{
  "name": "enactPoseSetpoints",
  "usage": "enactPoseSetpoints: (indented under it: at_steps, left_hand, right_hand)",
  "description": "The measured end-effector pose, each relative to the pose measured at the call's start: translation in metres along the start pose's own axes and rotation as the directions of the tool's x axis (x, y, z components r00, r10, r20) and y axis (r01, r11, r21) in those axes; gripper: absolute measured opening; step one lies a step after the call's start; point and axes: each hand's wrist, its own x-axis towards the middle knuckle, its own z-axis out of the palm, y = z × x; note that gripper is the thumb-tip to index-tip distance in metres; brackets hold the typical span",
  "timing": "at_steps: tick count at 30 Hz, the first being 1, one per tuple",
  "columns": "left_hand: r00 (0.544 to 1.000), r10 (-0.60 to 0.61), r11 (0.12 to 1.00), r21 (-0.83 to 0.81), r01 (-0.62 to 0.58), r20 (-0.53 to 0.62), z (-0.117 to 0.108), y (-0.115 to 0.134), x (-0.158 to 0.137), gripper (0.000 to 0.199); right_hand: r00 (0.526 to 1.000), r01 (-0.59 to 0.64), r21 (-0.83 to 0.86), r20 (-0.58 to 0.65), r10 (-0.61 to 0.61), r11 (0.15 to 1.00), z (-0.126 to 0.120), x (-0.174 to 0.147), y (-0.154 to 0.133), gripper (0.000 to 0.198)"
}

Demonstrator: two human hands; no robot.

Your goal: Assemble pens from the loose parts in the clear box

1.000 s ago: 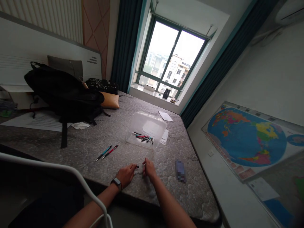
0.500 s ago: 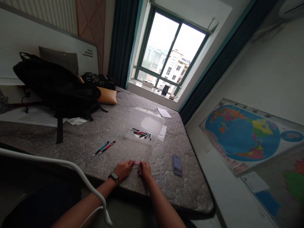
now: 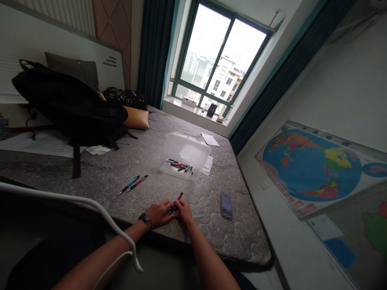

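Note:
A red and black pen (image 3: 180, 196) slants up and to the right between my two hands above the mattress. My right hand (image 3: 184, 211) is closed on its middle, with the upper end sticking out beyond the fingers. Close against it, my left hand (image 3: 159, 213) has its fingers curled at the lower part, which they partly hide. A blue pen (image 3: 129, 185) and another red pen (image 3: 137, 183) lie side by side to the left. Beyond my hands, a clear plastic box (image 3: 184, 151) holds several pens (image 3: 181, 166).
The quilted mattress (image 3: 193, 197) carries a blurred phone-like object (image 3: 226, 206) at right and papers (image 3: 208, 165) by the box. A black backpack (image 3: 69, 102) and a tan pouch (image 3: 136, 117) sit at left. A white curved tube (image 3: 99, 215) crosses in front.
The pen between my hands has turned from nearly level to a steep slant, its red and black end now above my fingers. My hands have come closer together.

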Motion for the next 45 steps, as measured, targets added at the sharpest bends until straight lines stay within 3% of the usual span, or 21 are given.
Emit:
enactPoseSetpoints:
  at_steps: [4, 7, 13, 23, 27, 33, 45]
  left_hand:
    - [0.999, -0.008, 0.999, -0.036, 0.007, -0.045, 0.002, -0.004, 0.001, 0.053]
    - [0.988, -0.017, 1.0, -0.018, 0.015, -0.155, 0.009, -0.008, 0.003, 0.044]
    - [0.977, 0.129, 0.99, 0.082, -0.116, -0.17, 0.017, -0.012, 0.005, 0.038]
    - [0.985, 0.044, 0.989, 0.145, -0.02, -0.166, 0.005, -0.003, 0.004, 0.02]
    - [0.991, -0.041, 0.982, 0.18, 0.064, -0.13, 0.01, -0.006, 0.005, 0.025]
    - [0.984, -0.161, 0.977, 0.131, 0.17, -0.074, 0.017, -0.009, 0.004, 0.032]
    - [0.994, -0.09, 0.986, 0.133, 0.098, -0.066, 0.01, -0.003, 0.004, 0.035]
  right_hand:
    - [1.0, -0.02, 0.008, -0.009, 0.02, 1.0, -0.003, 0.001, 0.001, 0.031]
    - [0.997, 0.056, -0.034, 0.053, -0.054, 0.998, -0.006, -0.001, 0.0, 0.033]
    - [0.966, 0.175, -0.178, 0.219, -0.135, 0.968, -0.007, -0.003, 0.001, 0.032]
    - [1.0, 0.029, -0.03, 0.001, -0.029, 0.999, -0.001, -0.003, 0.005, 0.038]
    - [0.997, 0.011, 0.051, -0.08, -0.007, 0.999, -0.003, -0.006, 0.001, 0.048]
    - [0.997, 0.042, 0.042, -0.067, -0.039, 0.998, -0.004, -0.007, 0.001, 0.053]
    - [0.99, 0.112, -0.125, -0.072, -0.122, 0.986, 0.003, -0.01, 0.0, 0.056]
